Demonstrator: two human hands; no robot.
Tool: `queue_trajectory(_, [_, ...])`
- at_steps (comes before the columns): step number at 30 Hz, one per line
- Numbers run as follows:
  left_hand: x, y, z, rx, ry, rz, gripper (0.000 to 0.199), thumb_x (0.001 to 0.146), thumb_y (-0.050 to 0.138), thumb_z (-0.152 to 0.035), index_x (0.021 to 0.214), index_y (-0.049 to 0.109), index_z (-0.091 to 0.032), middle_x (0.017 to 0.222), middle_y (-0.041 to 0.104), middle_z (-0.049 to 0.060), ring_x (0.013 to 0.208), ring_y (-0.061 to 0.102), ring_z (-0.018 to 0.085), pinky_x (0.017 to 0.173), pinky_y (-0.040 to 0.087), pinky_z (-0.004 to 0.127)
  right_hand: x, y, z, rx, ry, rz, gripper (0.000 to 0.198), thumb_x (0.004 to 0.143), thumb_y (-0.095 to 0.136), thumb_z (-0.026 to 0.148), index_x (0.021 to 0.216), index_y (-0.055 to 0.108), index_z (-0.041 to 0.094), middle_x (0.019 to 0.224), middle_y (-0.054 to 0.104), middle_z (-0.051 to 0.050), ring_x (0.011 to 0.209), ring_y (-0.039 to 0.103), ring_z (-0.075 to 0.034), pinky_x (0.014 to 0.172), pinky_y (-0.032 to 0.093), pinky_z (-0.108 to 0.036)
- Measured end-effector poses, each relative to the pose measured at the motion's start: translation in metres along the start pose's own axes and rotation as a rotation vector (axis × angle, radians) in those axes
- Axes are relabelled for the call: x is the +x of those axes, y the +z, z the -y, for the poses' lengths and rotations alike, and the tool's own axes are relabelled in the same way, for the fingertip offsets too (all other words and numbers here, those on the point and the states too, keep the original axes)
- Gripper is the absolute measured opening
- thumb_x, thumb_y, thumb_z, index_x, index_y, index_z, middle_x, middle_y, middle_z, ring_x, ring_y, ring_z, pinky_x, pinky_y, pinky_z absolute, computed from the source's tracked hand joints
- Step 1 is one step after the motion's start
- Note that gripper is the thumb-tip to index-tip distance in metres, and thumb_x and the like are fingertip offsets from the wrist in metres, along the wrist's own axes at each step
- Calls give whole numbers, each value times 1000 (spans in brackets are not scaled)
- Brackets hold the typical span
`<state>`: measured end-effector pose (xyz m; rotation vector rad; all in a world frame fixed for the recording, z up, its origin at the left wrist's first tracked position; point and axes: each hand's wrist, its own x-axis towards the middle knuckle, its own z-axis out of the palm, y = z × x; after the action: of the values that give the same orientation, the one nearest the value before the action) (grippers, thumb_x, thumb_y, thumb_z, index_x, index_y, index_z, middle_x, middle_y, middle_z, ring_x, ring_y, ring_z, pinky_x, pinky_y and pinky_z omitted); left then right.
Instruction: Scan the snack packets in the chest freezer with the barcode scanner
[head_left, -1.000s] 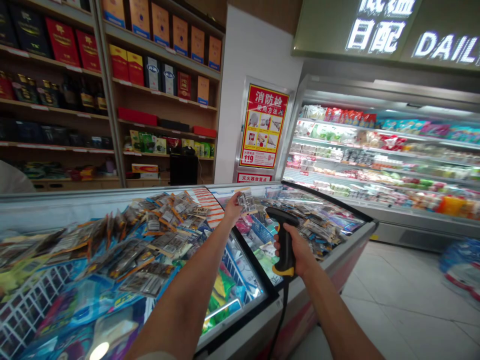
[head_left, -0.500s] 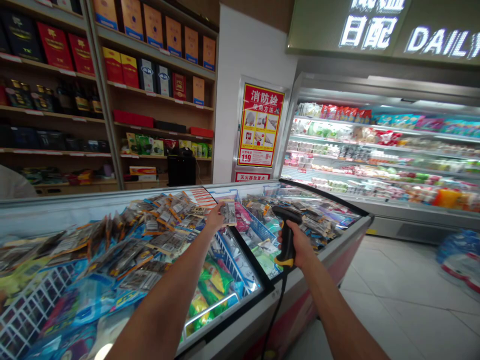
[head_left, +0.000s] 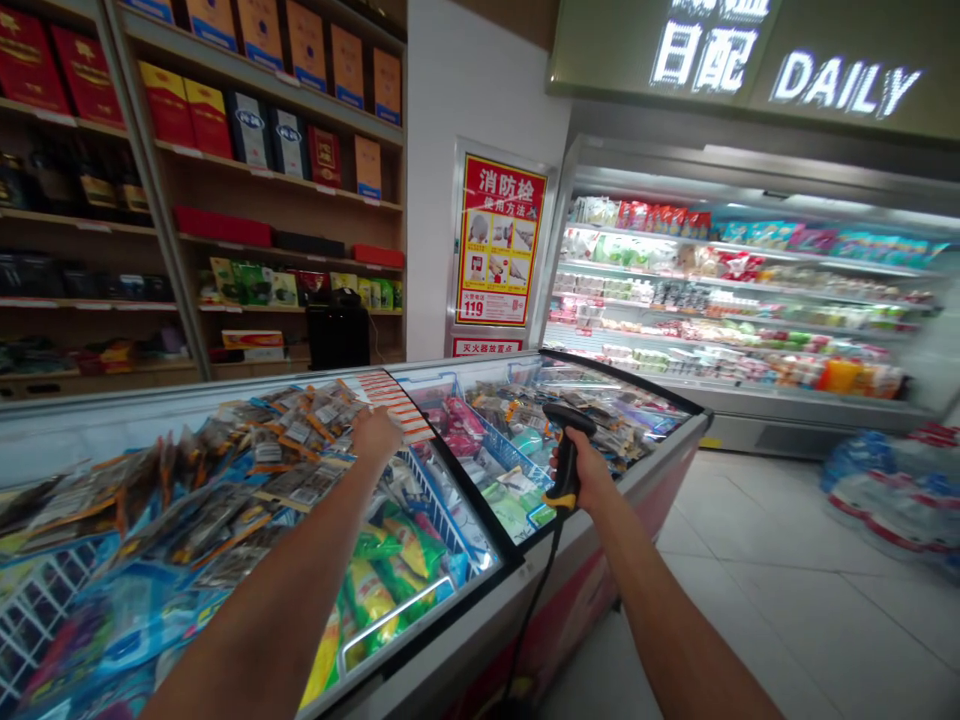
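My right hand [head_left: 588, 465] is wrapped round the handle of a black and yellow barcode scanner [head_left: 564, 455], held upright above the front edge of the chest freezer [head_left: 634, 490]. A dark cable runs down from its grip. Over the left part of the freezer, my left hand [head_left: 377, 432] is at the right end of a pile of small snack packets [head_left: 300, 425] with orange edges. Its fingers point away from me and are mostly hidden, so whether a packet is in them does not show. An orange-striped sheet [head_left: 405, 410] lies just right of this hand.
Below the packets, a wire basket [head_left: 52, 610] and green-yellow bags [head_left: 382, 590] sit in the freezer. A black frame bar [head_left: 472, 480] divides it. Behind stand shelves of boxes [head_left: 251, 130] and a lit dairy cooler [head_left: 742, 290]. Bottled water packs [head_left: 900, 490] are on the floor at right.
My left hand has moved left, from over the divider to the packet pile. The small packet it held up is no longer visible. My right hand still holds the scanner; the view has turned slightly right.
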<state>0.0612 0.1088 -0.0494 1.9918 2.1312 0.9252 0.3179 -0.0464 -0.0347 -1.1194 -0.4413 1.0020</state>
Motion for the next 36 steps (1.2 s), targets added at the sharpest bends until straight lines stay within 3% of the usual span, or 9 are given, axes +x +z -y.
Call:
queue_trajectory(3, [-6,1,-16,94,28,-57,38,74,42,-14,110,54,-14,122,45,17,111,42,32,86,36,44,5,-7,2,14,4,-7,20,75,51,32,63,50,17,43,51,3,35,46,-10,32,38,-21])
queue_trajectory(7, [-13,19,-54,60,137,-23,41,73,45,-18,114,53,-18,125,44,13,114,39,30,90,35,43,11,-23,8,41,-3,-26,19,75,51,32,63,49,17,44,50,3,36,47,-10,32,39,-21])
queue_trajectory(14, [-55,78,-144,-67,416,184,45,74,41,-13,119,50,-18,131,40,11,117,38,28,95,32,40,23,-59,15,51,0,-69,20,75,51,33,61,48,18,44,51,2,36,46,-10,32,38,-22])
queue_trajectory(19, [-82,109,-187,-105,530,333,48,74,43,-15,122,47,-17,134,37,13,121,34,27,97,30,39,29,-79,21,48,-9,-103,19,74,51,34,64,50,17,46,52,1,37,47,-11,33,39,-22])
queue_trajectory(23, [-96,125,-222,-128,654,363,54,75,50,-32,128,39,-23,140,29,10,128,25,26,101,24,44,30,-91,33,69,-42,-114,15,73,52,32,67,51,17,48,51,2,39,46,-10,34,39,-21])
queue_trajectory(29, [-120,149,-286,-106,1061,393,73,64,57,-57,129,35,-33,145,19,4,130,12,34,99,11,60,28,-114,54,75,-71,-146,16,70,55,33,69,52,17,51,52,1,39,45,-10,35,39,-21])
queue_trajectory(32, [-123,164,-293,-42,1069,452,63,65,51,-62,121,47,-34,140,31,4,127,19,37,96,10,64,30,-124,59,86,-70,-156,17,69,56,34,69,51,18,52,52,2,40,45,-10,35,39,-21])
queue_trajectory(36, [-110,174,-268,-27,1028,398,53,71,46,-58,119,48,-34,133,42,4,125,22,36,95,11,64,37,-118,54,102,-60,-132,15,69,56,32,69,52,18,52,53,2,41,45,-10,34,39,-21])
